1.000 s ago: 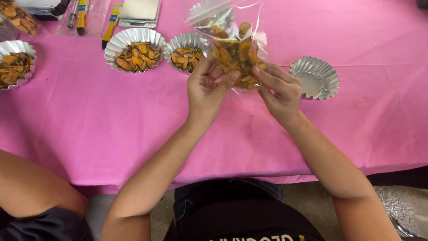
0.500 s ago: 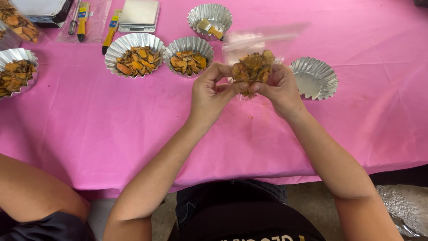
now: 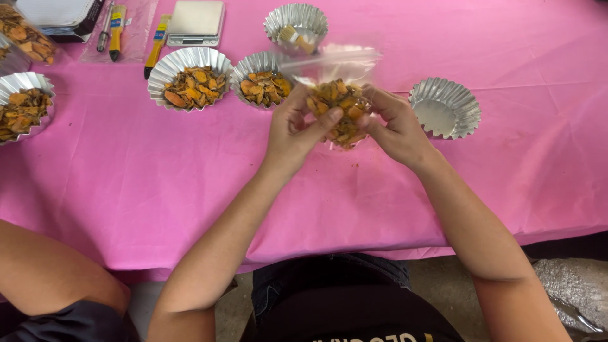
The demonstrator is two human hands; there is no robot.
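A clear plastic bag (image 3: 339,109) packed with orange-brown dried slices is held above the pink tablecloth (image 3: 190,177). My left hand (image 3: 296,126) grips its left side with fingers curled over the contents. My right hand (image 3: 396,125) pinches its right side. The bag's loose top stretches out flat behind my fingers. An empty fluted foil cup (image 3: 444,107) sits just right of my right hand.
Foil cups with the same dried slices (image 3: 193,77) (image 3: 264,81) (image 3: 23,106) stand left of my hands; another foil cup (image 3: 296,24) holds pale cubes. A small scale (image 3: 195,22), yellow-handled tools (image 3: 116,22) and another person's arm (image 3: 44,272) are also in view.
The bag was held upright with its top high; both hands have lowered it and squeezed the contents into a tight bundle, with the top now folded back flat.
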